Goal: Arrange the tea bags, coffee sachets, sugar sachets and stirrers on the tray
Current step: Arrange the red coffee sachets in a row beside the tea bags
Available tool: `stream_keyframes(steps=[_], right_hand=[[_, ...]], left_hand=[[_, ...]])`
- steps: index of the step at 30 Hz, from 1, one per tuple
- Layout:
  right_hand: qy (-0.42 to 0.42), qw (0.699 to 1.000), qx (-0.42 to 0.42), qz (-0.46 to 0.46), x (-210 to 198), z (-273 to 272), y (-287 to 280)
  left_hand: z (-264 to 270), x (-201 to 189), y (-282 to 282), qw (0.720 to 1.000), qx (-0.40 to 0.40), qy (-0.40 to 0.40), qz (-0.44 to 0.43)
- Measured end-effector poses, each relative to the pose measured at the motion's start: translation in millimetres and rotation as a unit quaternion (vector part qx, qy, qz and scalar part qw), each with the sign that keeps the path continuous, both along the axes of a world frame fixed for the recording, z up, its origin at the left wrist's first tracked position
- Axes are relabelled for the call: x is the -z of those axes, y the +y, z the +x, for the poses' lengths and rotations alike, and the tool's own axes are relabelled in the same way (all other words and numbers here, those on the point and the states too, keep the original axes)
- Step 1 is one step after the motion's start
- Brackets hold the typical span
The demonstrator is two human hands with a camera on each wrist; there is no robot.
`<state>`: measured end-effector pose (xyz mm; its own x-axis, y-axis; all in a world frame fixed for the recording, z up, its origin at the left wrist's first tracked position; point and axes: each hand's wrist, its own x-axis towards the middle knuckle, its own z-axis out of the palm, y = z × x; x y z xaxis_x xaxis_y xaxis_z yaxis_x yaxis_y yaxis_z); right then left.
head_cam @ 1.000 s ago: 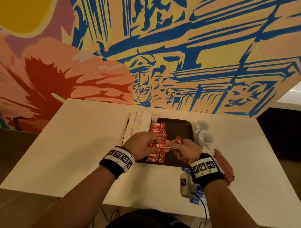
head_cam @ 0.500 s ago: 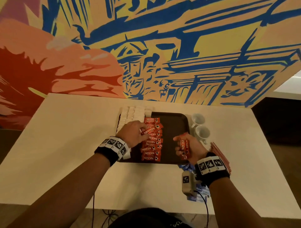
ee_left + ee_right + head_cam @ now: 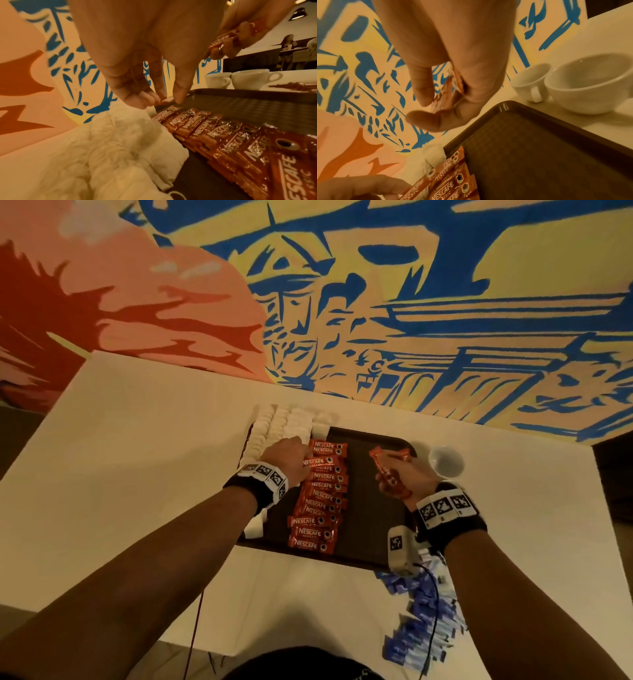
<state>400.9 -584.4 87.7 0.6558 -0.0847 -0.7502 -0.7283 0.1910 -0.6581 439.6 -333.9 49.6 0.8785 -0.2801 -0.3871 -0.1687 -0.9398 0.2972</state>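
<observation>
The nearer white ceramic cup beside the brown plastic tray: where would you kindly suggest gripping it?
Probably by the cup at its loop handle, coming from the side away from the second white cup: the handle juts out there, unobstructed.

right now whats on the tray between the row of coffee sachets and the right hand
Nothing: in the head view the tray is bare dark surface between the row of coffee sachets and the right hand, which grips more sachets above it.
</observation>
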Motion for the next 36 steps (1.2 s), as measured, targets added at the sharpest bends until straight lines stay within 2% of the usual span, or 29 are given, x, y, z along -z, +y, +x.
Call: stream_keyframes(steps=[5,9,14,17,22,29,34,36], right_hand=[[0.003,0.999,-0.016,0.048,22,31,7],[0.022,0.999,-0.041,0.028,38,52,10],[0.003,1.000,-0.023,0.003,60,75,16],[0.002,0.999,-0.048,-0.020,69,84,18],[0.002,0.997,-0.069,-0.039,78,94,23],[-0.031,0.989,-0.116,-0.081,93,102,27],[0.006,1.000,-0.015,0.005,94,100,23],[0.007,1.000,-0.001,0.026,95,99,22]], left_hand=[[15,22,-19,0.999,0.024,-0.021,0.022],[24,34,-30,0.999,0.032,-0.026,0.016],[28,43,-33,0.999,0.024,-0.023,0.002],[29,45,-30,0.999,0.012,-0.026,-0.015],[40,45,-29,0.996,-0.027,-0.075,-0.050],[41,49,-23,0.997,-0.029,-0.025,-0.073],[39,53,-18,0.996,-0.046,-0.007,-0.082],[38,52,-18,0.996,-0.036,-0.001,-0.080]])
